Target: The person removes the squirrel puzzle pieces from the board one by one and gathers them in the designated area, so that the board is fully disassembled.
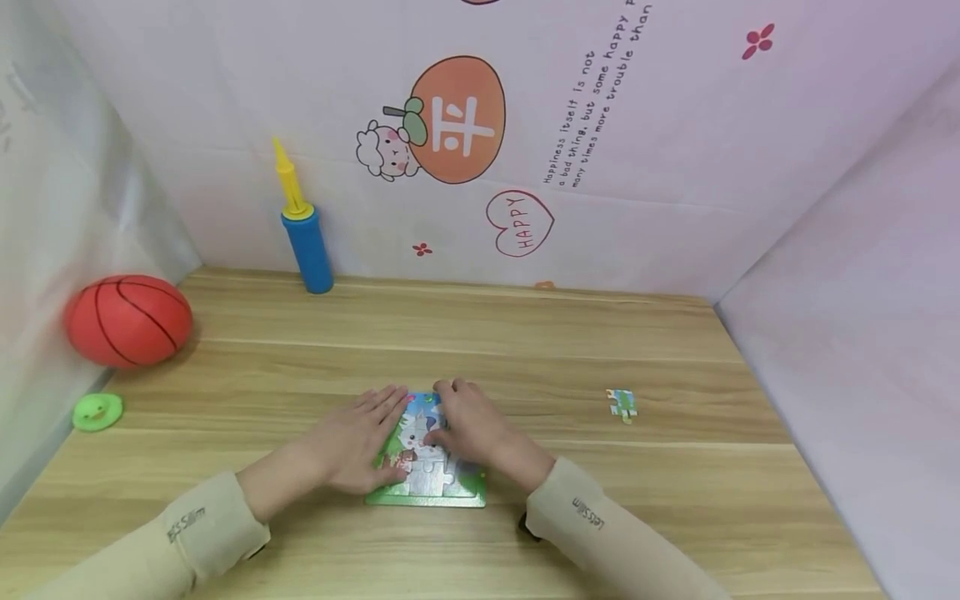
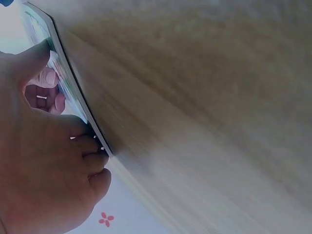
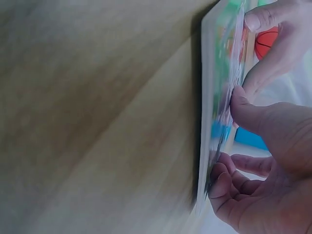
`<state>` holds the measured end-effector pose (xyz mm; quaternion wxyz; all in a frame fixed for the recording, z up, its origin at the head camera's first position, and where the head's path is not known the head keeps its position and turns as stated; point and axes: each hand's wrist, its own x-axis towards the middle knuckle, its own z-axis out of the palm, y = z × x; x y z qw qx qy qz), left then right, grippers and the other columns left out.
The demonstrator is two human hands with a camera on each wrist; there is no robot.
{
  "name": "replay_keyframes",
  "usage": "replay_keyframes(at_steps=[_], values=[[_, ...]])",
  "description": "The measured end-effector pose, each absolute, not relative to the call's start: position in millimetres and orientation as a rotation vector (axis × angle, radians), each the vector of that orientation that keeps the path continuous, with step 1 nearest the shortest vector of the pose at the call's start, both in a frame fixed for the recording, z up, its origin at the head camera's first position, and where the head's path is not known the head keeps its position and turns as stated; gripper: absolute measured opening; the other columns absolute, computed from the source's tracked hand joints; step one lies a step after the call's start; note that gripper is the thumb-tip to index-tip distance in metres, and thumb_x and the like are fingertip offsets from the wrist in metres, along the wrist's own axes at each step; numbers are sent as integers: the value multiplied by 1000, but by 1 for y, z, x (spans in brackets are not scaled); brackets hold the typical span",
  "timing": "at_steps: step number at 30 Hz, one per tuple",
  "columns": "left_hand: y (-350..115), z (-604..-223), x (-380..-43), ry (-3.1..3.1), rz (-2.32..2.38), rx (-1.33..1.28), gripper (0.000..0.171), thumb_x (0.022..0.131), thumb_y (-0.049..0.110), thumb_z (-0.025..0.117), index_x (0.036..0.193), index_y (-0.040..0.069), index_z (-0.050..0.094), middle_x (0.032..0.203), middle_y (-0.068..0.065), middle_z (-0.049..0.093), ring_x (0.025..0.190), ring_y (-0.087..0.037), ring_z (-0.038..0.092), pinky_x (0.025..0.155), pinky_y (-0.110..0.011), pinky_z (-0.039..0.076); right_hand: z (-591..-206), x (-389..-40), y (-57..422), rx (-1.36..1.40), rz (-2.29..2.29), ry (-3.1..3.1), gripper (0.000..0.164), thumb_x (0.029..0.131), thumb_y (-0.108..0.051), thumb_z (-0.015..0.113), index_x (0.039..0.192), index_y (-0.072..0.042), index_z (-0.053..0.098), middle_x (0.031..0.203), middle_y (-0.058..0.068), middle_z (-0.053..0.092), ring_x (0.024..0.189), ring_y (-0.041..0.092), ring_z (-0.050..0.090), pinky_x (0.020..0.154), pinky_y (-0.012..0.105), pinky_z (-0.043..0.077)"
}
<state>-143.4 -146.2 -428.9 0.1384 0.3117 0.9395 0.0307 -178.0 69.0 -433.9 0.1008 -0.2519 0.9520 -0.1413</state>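
Note:
A jigsaw puzzle [image 1: 426, 478] with a green border and white cartoon animals lies flat on the wooden table. My left hand [image 1: 351, 443] rests along its left side, fingers stretched toward the far edge and thumb on the pieces. From the other side, my right hand [image 1: 474, 427] bends over the upper right part, its thumb touching the picture near the middle. In the right wrist view, the right thumb [image 3: 243, 107] and bent fingers [image 3: 222, 187] touch the puzzle's top; whether they pinch a piece is hidden. A loose puzzle piece [image 1: 622, 404] lies to the right.
A red ball [image 1: 129, 321] and a green duck-faced toy [image 1: 97, 412] sit at the table's left side. The blue hand pump [image 1: 308, 250] with a yellow nozzle stands against the back wall covering [image 1: 637, 225]. Pale sheets also hang at both sides.

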Motion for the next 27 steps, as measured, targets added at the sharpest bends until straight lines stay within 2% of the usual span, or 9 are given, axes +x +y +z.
replay_keyframes(at_steps=[11,20,23,27], values=[[-145,-428,-143,2723,85,903,100,95,63,60,160,-6,29,172,-22,24,162,-38,26,133,-51,27,-434,-178,69,-696,-494,2810,73,87,-40,83,143,-3,54,127,15,67,111,24,65,97,38,59],[-144,-427,-142,2719,84,884,99,95,62,60,160,-6,29,172,-22,23,162,-37,25,133,-51,27,-434,-177,72,-771,-496,2839,63,86,-40,84,135,-7,65,113,8,64,93,15,58,80,26,54],[-144,-427,-142,2721,86,882,99,95,62,61,160,-7,30,172,-22,24,162,-37,25,133,-51,27,-436,-176,74,-838,-501,2893,54,89,-38,82,132,-7,68,111,7,63,94,15,57,77,25,53],[-144,-427,-142,2721,91,878,99,95,61,61,160,-7,30,172,-22,24,162,-38,26,133,-51,27,-437,-175,76,-951,-527,2971,33,96,-27,76,123,-8,72,111,8,65,99,19,61,82,29,57]])
